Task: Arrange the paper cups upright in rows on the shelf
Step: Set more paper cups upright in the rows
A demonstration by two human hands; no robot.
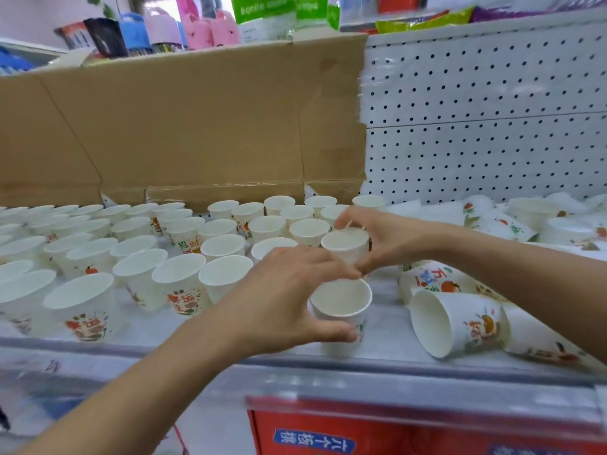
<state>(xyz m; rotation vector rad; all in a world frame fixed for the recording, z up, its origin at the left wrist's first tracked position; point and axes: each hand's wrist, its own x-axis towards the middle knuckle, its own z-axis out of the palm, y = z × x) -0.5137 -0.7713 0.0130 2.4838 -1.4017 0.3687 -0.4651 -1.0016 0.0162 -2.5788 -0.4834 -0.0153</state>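
Several white paper cups with orange-and-green prints stand upright in rows (184,277) across the left and middle of the white shelf (387,343). My left hand (289,290) grips an upright cup (341,310) near the shelf's front edge, thumb on its near side. Just behind it my right hand (387,239) holds a second upright cup (346,244) by its rim and side. To the right, more cups lie tipped over: a large one (456,323) with its mouth facing me and a pile (525,221) at the back right.
A brown cardboard sheet (184,126) stands behind the rows. White pegboard (486,119) backs the shelf on the right. Packaged goods (210,27) sit above. A red box with a blue label (315,441) is under the shelf's front rail (427,392).
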